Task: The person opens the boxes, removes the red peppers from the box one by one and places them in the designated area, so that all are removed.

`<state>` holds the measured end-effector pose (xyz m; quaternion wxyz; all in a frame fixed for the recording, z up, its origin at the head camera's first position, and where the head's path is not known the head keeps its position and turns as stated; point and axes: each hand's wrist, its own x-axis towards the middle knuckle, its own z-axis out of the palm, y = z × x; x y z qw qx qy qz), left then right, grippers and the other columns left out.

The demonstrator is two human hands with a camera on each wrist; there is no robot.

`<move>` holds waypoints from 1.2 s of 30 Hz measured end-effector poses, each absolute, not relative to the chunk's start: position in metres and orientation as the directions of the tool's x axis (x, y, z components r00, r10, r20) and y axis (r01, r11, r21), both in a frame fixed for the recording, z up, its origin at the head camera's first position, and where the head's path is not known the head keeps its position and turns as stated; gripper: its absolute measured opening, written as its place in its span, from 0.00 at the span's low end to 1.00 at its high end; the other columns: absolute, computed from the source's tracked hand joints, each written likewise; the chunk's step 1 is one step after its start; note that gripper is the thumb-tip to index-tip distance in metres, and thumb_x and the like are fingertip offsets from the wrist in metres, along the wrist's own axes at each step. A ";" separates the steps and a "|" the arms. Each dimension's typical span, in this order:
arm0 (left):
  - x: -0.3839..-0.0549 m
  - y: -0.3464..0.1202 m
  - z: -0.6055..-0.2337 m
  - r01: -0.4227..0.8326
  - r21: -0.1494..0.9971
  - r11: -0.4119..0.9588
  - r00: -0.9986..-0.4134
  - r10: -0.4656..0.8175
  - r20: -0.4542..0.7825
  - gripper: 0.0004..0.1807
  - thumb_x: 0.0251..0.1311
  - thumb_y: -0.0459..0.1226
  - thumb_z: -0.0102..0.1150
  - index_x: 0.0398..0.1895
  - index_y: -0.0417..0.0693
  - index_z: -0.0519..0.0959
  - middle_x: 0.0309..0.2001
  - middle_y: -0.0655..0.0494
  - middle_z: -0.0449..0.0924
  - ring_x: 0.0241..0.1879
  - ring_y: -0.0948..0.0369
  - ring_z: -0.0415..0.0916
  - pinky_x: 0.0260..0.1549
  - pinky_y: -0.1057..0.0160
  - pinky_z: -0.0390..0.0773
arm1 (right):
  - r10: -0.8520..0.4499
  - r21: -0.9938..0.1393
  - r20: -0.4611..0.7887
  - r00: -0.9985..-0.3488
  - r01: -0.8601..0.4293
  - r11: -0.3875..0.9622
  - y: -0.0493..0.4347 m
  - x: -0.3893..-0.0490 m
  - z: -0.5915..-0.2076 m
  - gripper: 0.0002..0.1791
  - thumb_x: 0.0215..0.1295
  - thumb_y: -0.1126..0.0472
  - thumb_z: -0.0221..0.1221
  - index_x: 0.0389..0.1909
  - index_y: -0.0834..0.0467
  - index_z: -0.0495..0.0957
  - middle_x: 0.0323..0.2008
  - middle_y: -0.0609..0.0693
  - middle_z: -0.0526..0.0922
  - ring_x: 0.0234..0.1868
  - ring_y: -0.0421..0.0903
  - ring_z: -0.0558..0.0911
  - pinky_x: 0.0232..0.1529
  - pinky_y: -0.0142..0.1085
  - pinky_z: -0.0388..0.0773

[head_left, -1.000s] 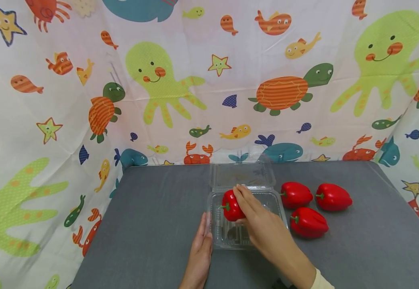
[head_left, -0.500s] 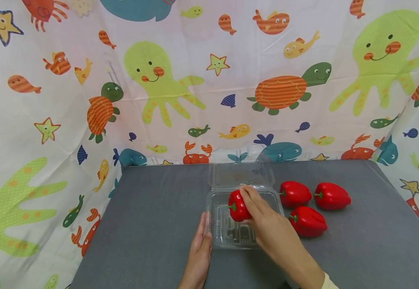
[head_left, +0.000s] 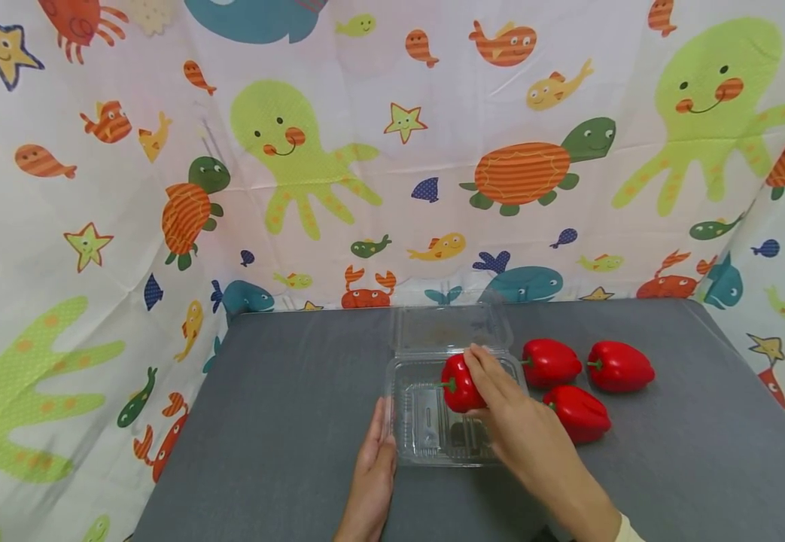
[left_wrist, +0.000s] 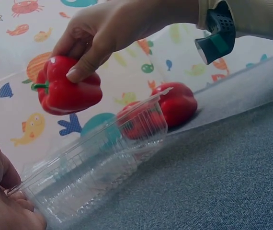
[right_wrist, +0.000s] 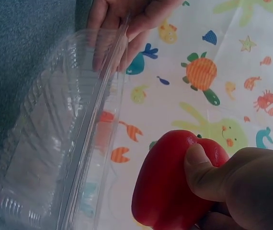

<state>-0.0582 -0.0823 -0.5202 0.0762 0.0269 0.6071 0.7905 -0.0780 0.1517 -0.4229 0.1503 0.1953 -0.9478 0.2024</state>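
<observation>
My right hand (head_left: 527, 425) grips a red bell pepper (head_left: 458, 385) with a green stem, thumb on one side and fingers on the other. The pepper hangs above the clear plastic container (head_left: 426, 433), apart from its rim in the left wrist view. At the container's left side, my left hand (head_left: 375, 474) pinches the rim; thumb and fingers lie on either side of that edge in the right wrist view. The container's hinged lid (head_left: 453, 329) lies folded back behind it. No pepper shows inside the container.
Three more red bell peppers lie on the grey table (head_left: 297, 421) just right of the container: a back one (head_left: 551, 363), a far-right one (head_left: 620, 366) and a front one (head_left: 578, 414). A sea-animal curtain (head_left: 338, 188) hangs behind.
My right hand has moved rightward above the container, carrying the pepper from near its left part toward its right part. The left hand has kept its place on the rim.
</observation>
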 end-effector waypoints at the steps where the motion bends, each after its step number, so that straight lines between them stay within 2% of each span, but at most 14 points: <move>1: -0.058 -0.082 -0.520 -0.086 0.963 -0.254 -0.987 0.153 -0.047 0.34 0.84 0.30 0.30 0.88 0.50 0.39 0.87 0.54 0.40 0.84 0.57 0.34 0.73 0.72 0.48 | -0.306 -0.322 0.371 -0.877 -0.430 0.844 0.153 -0.078 -0.424 0.55 0.55 0.57 0.80 0.83 0.52 0.62 0.79 0.54 0.68 0.56 0.55 0.88 0.31 0.35 0.86; 6: -0.057 -0.083 -0.521 -0.081 0.961 -0.265 -0.987 0.154 -0.041 0.34 0.84 0.31 0.31 0.88 0.50 0.39 0.87 0.54 0.40 0.84 0.57 0.33 0.75 0.60 0.42 | -0.295 -0.295 0.423 -0.857 -0.438 0.849 0.160 -0.079 -0.427 0.55 0.53 0.58 0.81 0.81 0.54 0.64 0.78 0.55 0.69 0.60 0.57 0.86 0.32 0.38 0.88; 10: -0.057 -0.083 -0.522 -0.075 0.959 -0.272 -0.988 0.153 -0.034 0.34 0.84 0.30 0.31 0.88 0.48 0.38 0.87 0.53 0.39 0.84 0.56 0.33 0.76 0.59 0.42 | -0.284 -0.296 0.436 -0.854 -0.434 0.851 0.167 -0.079 -0.428 0.56 0.52 0.59 0.82 0.81 0.55 0.64 0.77 0.56 0.69 0.63 0.58 0.84 0.33 0.38 0.88; 14: -0.058 -0.083 -0.523 -0.075 0.959 -0.273 -0.988 0.149 -0.034 0.34 0.84 0.29 0.30 0.88 0.47 0.38 0.87 0.51 0.38 0.84 0.54 0.32 0.76 0.58 0.41 | -0.271 -0.306 0.418 -0.867 -0.416 0.857 0.173 -0.078 -0.428 0.57 0.50 0.61 0.82 0.82 0.55 0.63 0.78 0.57 0.69 0.70 0.60 0.78 0.39 0.44 0.90; 18: -0.058 -0.083 -0.524 -0.077 0.959 -0.274 -0.988 0.148 -0.037 0.34 0.83 0.29 0.29 0.88 0.47 0.38 0.87 0.50 0.37 0.84 0.54 0.32 0.76 0.57 0.41 | -0.253 -0.311 0.402 -0.880 -0.391 0.866 0.180 -0.077 -0.427 0.58 0.50 0.63 0.82 0.82 0.55 0.62 0.78 0.57 0.68 0.69 0.62 0.78 0.42 0.51 0.90; 22: -0.057 -0.084 -0.525 -0.066 0.958 -0.281 -0.988 0.152 -0.024 0.34 0.83 0.29 0.29 0.88 0.46 0.37 0.87 0.50 0.37 0.84 0.55 0.33 0.76 0.61 0.43 | -0.241 -0.308 0.393 -0.887 -0.374 0.875 0.185 -0.077 -0.427 0.61 0.47 0.64 0.83 0.83 0.55 0.61 0.78 0.58 0.67 0.65 0.62 0.81 0.42 0.53 0.89; 29: -0.057 -0.083 -0.524 -0.062 0.958 -0.279 -0.989 0.147 -0.021 0.34 0.84 0.29 0.30 0.88 0.46 0.38 0.87 0.50 0.39 0.84 0.55 0.33 0.69 0.79 0.52 | -0.228 -0.304 0.411 -0.883 -0.368 0.878 0.194 -0.077 -0.429 0.62 0.45 0.66 0.84 0.83 0.56 0.61 0.78 0.59 0.68 0.66 0.63 0.79 0.42 0.56 0.89; 32: -0.058 -0.083 -0.523 -0.069 0.960 -0.273 -0.989 0.147 -0.030 0.34 0.84 0.30 0.31 0.88 0.47 0.38 0.87 0.51 0.39 0.84 0.55 0.33 0.67 0.81 0.53 | -0.222 -0.287 0.441 -0.870 -0.371 0.883 0.198 -0.077 -0.431 0.62 0.44 0.67 0.84 0.82 0.57 0.62 0.77 0.60 0.69 0.66 0.64 0.79 0.43 0.58 0.88; 36: -0.058 -0.083 -0.523 -0.065 0.960 -0.274 -0.988 0.155 -0.023 0.34 0.84 0.29 0.29 0.88 0.46 0.37 0.87 0.51 0.38 0.84 0.55 0.33 0.70 0.79 0.51 | -0.221 -0.280 0.465 -0.857 -0.379 0.882 0.204 -0.078 -0.431 0.61 0.44 0.69 0.83 0.82 0.57 0.62 0.77 0.60 0.69 0.68 0.65 0.77 0.45 0.60 0.86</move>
